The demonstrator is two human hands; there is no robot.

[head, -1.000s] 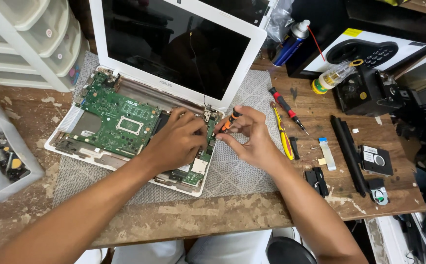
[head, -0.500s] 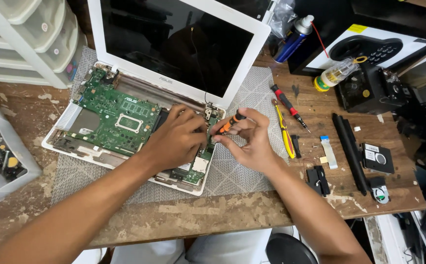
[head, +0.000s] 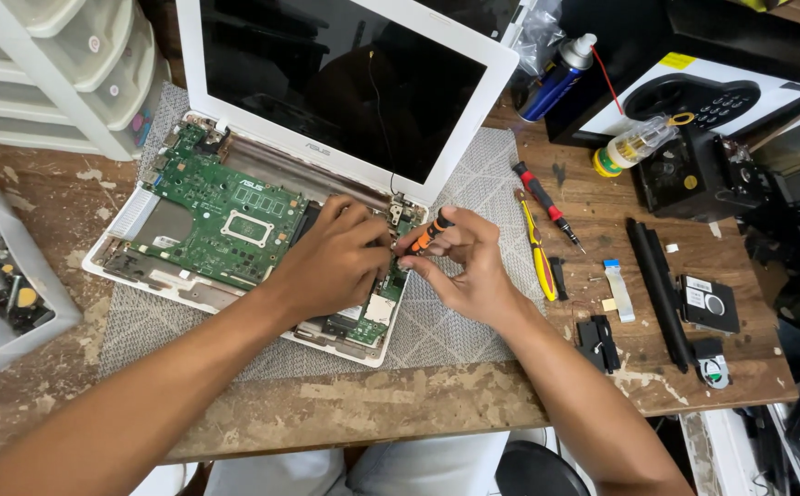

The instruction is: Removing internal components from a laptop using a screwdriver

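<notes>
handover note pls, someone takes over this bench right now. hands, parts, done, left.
Left hand: palm down on the opened laptop base, fingers by the right hinge; whether it has a grip on anything cannot be told.
Right hand: grip on a small orange-handled screwdriver, tip down at the board's right edge.
Parts: green mainboard exposed in the white shell, screen upright behind. On the wooden bench to the right: red-black screwdriver, yellow tool, black bar, small black parts.
Done: cover is off.
Left: mainboard sits in the shell; hinge corner is in hand.
</notes>
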